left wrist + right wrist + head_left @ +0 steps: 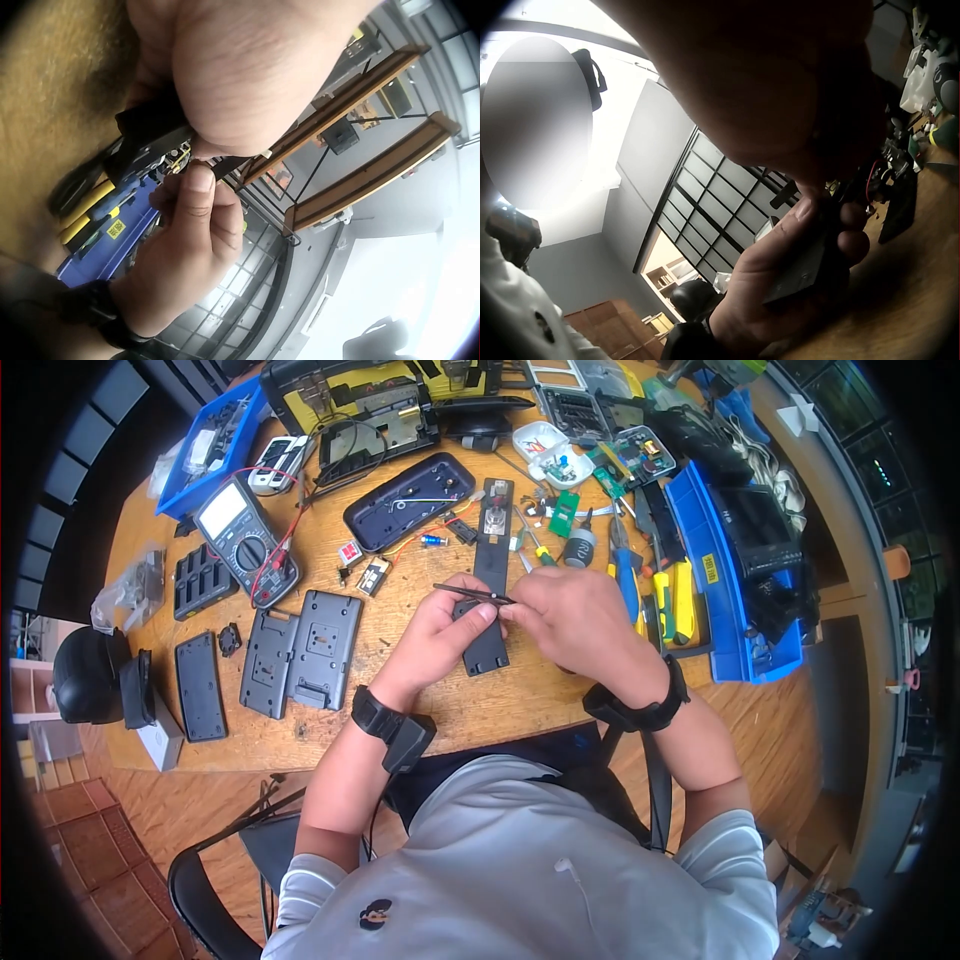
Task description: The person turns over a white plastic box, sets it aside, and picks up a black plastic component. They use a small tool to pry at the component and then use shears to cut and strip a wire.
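Note:
At the table's near edge my left hand [440,632] grips a black rectangular plastic part [487,652], thumb on top and fingers around its side. A thin black strip [456,590] crosses above that part between both hands. My right hand [590,622] pinches the strip's right end with thumb and curled fingers. In the right wrist view the black part [799,279] lies in the left palm, and the right hand [780,97] is a dark shape above it. The left wrist view has the right thumb [196,187] close against the left hand. Fingers hide the tip of the strip.
A long dark plate [492,550] lies just beyond the hands. Left of them are a black mounting plate [322,650], an open casing [410,500] and a multimeter [245,540]. Pliers [627,570], a screwdriver [542,552] and a blue bin [715,580] are on the right.

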